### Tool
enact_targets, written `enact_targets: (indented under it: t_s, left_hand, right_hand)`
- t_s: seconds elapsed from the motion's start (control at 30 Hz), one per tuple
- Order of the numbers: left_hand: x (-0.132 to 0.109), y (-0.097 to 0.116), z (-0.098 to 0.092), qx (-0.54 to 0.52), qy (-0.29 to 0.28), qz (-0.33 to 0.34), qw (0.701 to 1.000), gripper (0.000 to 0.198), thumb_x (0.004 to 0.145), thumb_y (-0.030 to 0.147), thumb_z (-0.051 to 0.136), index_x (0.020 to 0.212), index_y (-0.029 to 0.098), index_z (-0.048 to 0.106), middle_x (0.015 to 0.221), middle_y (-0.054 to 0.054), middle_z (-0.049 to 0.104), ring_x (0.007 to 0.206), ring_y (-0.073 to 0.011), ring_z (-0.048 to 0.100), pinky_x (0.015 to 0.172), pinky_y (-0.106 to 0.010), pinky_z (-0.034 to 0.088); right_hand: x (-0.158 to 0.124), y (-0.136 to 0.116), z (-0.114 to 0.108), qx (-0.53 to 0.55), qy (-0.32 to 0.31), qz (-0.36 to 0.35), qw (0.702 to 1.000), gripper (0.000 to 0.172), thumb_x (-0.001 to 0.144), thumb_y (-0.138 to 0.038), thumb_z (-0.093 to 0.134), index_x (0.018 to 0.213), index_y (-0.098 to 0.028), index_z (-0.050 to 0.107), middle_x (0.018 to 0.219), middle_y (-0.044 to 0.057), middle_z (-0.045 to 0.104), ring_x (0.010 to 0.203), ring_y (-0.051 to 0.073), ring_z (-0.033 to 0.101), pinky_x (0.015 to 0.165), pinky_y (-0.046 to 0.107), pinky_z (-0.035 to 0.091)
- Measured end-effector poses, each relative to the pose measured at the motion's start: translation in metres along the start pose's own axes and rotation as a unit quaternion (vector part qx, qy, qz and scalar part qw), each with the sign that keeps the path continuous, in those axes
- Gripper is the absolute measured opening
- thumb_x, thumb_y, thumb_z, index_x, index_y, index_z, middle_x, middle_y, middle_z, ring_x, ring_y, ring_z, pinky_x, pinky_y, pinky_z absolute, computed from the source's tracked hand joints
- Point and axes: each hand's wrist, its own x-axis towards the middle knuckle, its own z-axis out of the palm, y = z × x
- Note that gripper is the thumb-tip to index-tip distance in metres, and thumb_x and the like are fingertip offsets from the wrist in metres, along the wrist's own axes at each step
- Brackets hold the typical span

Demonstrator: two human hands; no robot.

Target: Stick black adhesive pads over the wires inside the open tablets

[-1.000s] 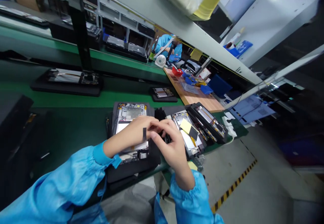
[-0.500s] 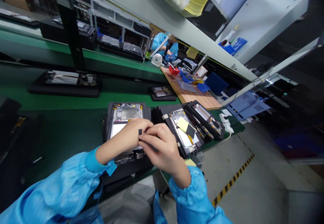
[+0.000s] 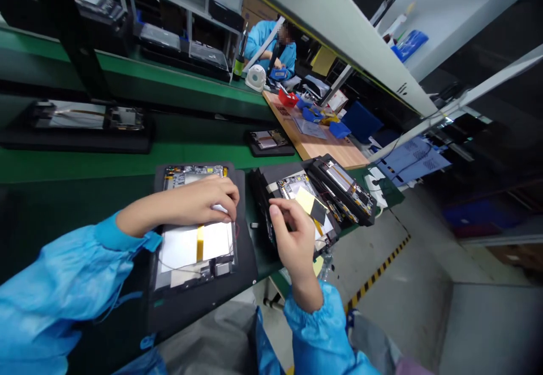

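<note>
An opened tablet (image 3: 193, 245) lies in a black tray (image 3: 244, 239) in front of me, with a white battery and a yellow strip across it. My left hand (image 3: 199, 199) rests on its upper part, fingers curled and fingertips pressed down near the battery's top edge. My right hand (image 3: 292, 236) hovers to the right of the tray, fingers loosely bent, over the edge of a stack of opened tablets (image 3: 314, 205) bearing a yellow sheet (image 3: 305, 198). What the right hand holds, if anything, I cannot make out.
The green conveyor (image 3: 127, 160) carries another tray (image 3: 76, 126) at far left and a small one (image 3: 269, 142) at the back. A wooden bench (image 3: 322, 149) with blue bins stands behind the stack, where a person in blue (image 3: 271, 50) works. The floor drops away at right.
My hands were together pinching a small black strip over the tablet. They have parted: the left now presses on the tablet, the right has moved right toward the stack. The camera tilted down.
</note>
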Motion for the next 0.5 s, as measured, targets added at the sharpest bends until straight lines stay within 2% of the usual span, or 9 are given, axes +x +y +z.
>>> enact_targets:
  t_s: [0.07, 0.13, 0.27, 0.37, 0.5]
  left_hand:
    - [0.005, -0.008, -0.003, -0.015, 0.000, 0.031, 0.999, 0.018, 0.099, 0.022, 0.065, 0.089, 0.028, 0.079, 0.099, -0.001, 0.068, 0.100, -0.0201, 0.060, 0.089, -0.029, 0.039]
    - [0.007, -0.014, -0.006, -0.021, 0.007, 0.055, 0.998, 0.020, 0.102, 0.022, 0.061, 0.088, 0.025, 0.076, 0.098, -0.002, 0.068, 0.099, -0.0201, 0.059, 0.088, -0.029, 0.039]
    - [0.007, -0.022, -0.009, -0.002, 0.009, 0.060, 0.998, 0.024, 0.106, 0.025, 0.052, 0.089, 0.024, 0.069, 0.101, -0.003, 0.068, 0.099, -0.0211, 0.058, 0.090, -0.032, 0.040]
    - [0.007, -0.026, -0.006, 0.023, 0.012, 0.057, 0.998, 0.027, 0.108, 0.029, 0.047, 0.089, 0.023, 0.065, 0.100, -0.005, 0.068, 0.096, -0.0225, 0.059, 0.088, -0.035, 0.042]
    - [0.003, -0.014, 0.002, 0.081, 0.092, 0.073, 0.990, 0.024, 0.104, 0.018, 0.043, 0.097, 0.022, 0.066, 0.102, -0.007, 0.070, 0.099, -0.0246, 0.061, 0.091, -0.037, 0.044]
  right_hand:
    - [-0.014, 0.001, 0.006, -0.004, 0.003, 0.007, 1.000, 0.014, 0.102, -0.022, 0.062, 0.101, -0.021, 0.076, 0.093, 0.005, 0.077, 0.081, 0.017, 0.072, 0.068, 0.028, 0.058]
    - [-0.027, 0.000, 0.010, 0.003, -0.015, -0.024, 1.000, 0.016, 0.102, -0.020, 0.060, 0.105, -0.021, 0.076, 0.096, 0.006, 0.080, 0.087, 0.020, 0.075, 0.076, 0.031, 0.061]
    - [-0.045, -0.002, 0.017, 0.021, -0.125, -0.139, 0.982, 0.029, 0.101, -0.018, 0.059, 0.128, -0.020, 0.071, 0.114, 0.011, 0.082, 0.106, 0.025, 0.077, 0.094, 0.040, 0.065]
    - [-0.055, 0.002, 0.017, -0.023, -0.184, -0.178, 0.966, 0.040, 0.103, -0.023, 0.058, 0.142, -0.016, 0.063, 0.125, 0.013, 0.080, 0.122, 0.027, 0.074, 0.105, 0.044, 0.061]
    - [-0.064, 0.009, 0.013, -0.076, -0.236, -0.196, 0.949, 0.050, 0.107, -0.029, 0.049, 0.153, -0.009, 0.050, 0.139, 0.017, 0.072, 0.142, 0.026, 0.061, 0.119, 0.045, 0.051]
